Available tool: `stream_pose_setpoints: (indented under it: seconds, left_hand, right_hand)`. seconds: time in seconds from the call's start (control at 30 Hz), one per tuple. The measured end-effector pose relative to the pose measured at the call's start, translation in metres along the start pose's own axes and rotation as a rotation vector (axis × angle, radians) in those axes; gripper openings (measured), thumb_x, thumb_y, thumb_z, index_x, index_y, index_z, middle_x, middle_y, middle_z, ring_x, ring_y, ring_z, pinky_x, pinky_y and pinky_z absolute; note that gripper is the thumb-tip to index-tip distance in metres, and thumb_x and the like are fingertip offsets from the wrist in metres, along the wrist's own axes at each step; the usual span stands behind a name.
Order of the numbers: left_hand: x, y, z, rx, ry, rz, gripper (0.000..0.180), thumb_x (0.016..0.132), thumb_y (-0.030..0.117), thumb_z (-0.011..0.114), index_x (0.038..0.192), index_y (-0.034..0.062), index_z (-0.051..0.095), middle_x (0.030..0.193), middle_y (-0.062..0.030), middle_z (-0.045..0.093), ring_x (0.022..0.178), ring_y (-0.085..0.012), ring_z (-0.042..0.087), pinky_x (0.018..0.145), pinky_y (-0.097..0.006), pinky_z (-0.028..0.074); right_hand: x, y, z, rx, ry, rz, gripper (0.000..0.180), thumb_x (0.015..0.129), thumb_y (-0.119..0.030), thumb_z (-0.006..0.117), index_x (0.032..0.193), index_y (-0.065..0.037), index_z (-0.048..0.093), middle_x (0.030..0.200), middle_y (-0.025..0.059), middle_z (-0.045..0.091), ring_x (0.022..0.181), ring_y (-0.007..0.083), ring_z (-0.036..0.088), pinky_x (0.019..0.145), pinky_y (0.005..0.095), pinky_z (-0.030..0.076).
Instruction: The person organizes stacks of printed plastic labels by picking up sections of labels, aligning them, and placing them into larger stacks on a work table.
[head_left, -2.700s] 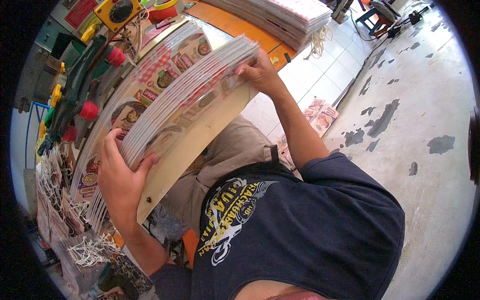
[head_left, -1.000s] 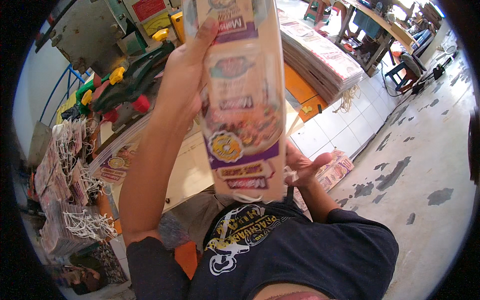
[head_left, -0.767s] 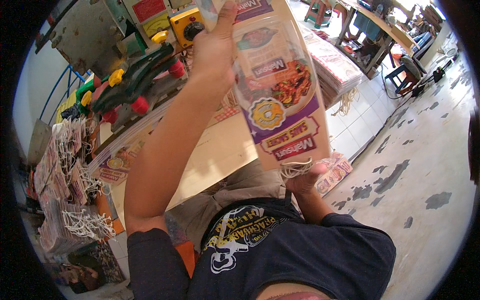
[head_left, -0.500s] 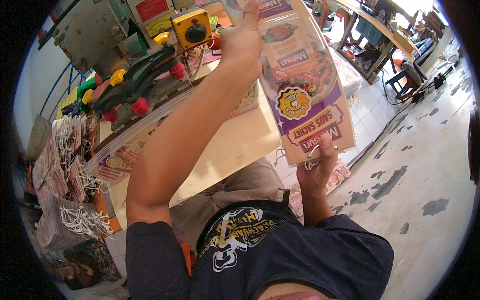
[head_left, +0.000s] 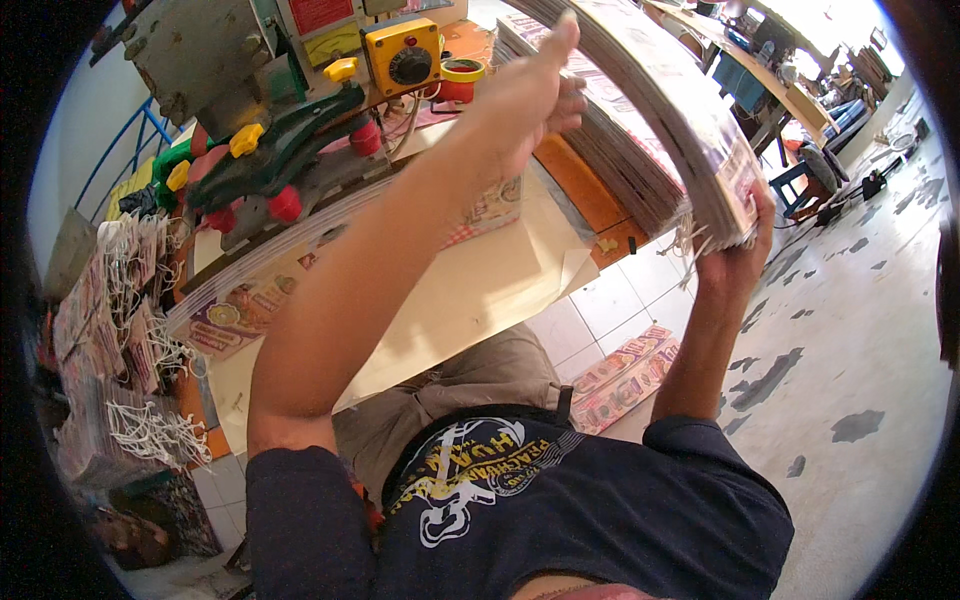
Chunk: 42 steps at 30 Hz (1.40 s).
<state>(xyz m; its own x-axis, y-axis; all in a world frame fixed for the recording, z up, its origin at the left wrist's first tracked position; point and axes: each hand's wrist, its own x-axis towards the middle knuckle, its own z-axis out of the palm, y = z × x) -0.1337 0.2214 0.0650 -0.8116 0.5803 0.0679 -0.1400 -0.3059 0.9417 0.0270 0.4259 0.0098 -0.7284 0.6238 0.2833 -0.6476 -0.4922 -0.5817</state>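
A thick stack of printed plastic-covered sheets [head_left: 690, 110] with white strings at its near end slants up toward the top edge. My right hand [head_left: 738, 240] grips that near end, the thumb on the printed top face. Left of the stack, my left hand [head_left: 548, 95] is off it, thumb stretched up and fingers loosely apart, with nothing in them. Beneath and beside the held stack, another pile of sheets [head_left: 610, 145] lies on the orange table. Whether the two piles touch is hidden at the top.
A machine with a green clamp bar [head_left: 275, 160] and a yellow control box [head_left: 403, 57] stands at the left. Clear plastic-covered printed strips [head_left: 235, 320] lie on a cream board [head_left: 450, 300] before me. Stringed bundles [head_left: 120, 330] crowd the far left; printed sheets [head_left: 625, 385] lie on the floor.
Both hands were on the sheets, their printed face toward me. The stack has now swung right and tilted, showing its thick side, and my left hand has let go.
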Motion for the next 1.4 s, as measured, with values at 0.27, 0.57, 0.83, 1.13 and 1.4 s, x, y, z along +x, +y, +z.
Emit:
stream_pose_setpoints:
  seconds: [0.27,0.57,0.83,1.13,1.4]
  left_hand:
    - [-0.136,-0.033,-0.028,0.311,-0.388,0.062,0.061,0.100,0.043,0.056,0.143,-0.0002,0.047,0.119,-0.0144,0.068,0.109,-0.0200,0.064,0.094,-0.032,0.048]
    - [-0.211,-0.028,-0.063,0.539,-0.407,0.042,0.056,0.097,0.037,0.061,0.142,0.0054,0.051,0.114,-0.0135,0.072,0.106,-0.0204,0.065,0.097,-0.035,0.047]
    - [-0.227,-0.036,-0.070,0.530,-0.377,0.084,0.052,0.097,0.034,0.062,0.138,0.0043,0.054,0.110,-0.0150,0.073,0.103,-0.0214,0.068,0.094,-0.036,0.050]
    - [-0.233,-0.040,-0.075,0.505,-0.355,0.073,0.051,0.096,0.033,0.064,0.137,0.0037,0.055,0.109,-0.0170,0.072,0.102,-0.0228,0.068,0.094,-0.036,0.051]
    - [-0.240,-0.045,-0.078,0.496,-0.359,0.066,0.050,0.095,0.030,0.064,0.138,0.0047,0.055,0.109,-0.0170,0.072,0.105,-0.0239,0.068,0.094,-0.036,0.051]
  right_hand:
    - [0.063,-0.017,-0.026,0.070,-0.172,0.067,0.035,0.096,-0.020,0.054,0.121,0.004,0.056,0.110,0.0202,0.066,0.097,0.0285,0.070,0.082,0.0407,0.062]
    - [0.112,-0.013,-0.042,0.005,-0.126,0.058,0.026,0.093,-0.016,0.059,0.111,0.003,0.055,0.102,0.0187,0.067,0.088,0.0273,0.072,0.072,0.0383,0.064]
    - [0.117,0.001,-0.036,-0.030,-0.033,0.087,0.027,0.090,-0.016,0.063,0.110,0.001,0.055,0.099,0.0146,0.066,0.086,0.0251,0.070,0.070,0.0333,0.062]
    - [0.135,0.007,-0.056,-0.043,-0.086,0.090,0.037,0.093,-0.018,0.058,0.120,0.006,0.050,0.118,0.0242,0.060,0.105,0.0374,0.066,0.090,0.0518,0.055]
    - [0.134,0.006,-0.060,-0.024,-0.077,0.103,0.035,0.091,-0.018,0.063,0.115,0.004,0.049,0.112,0.0250,0.060,0.102,0.0385,0.067,0.087,0.0507,0.059]
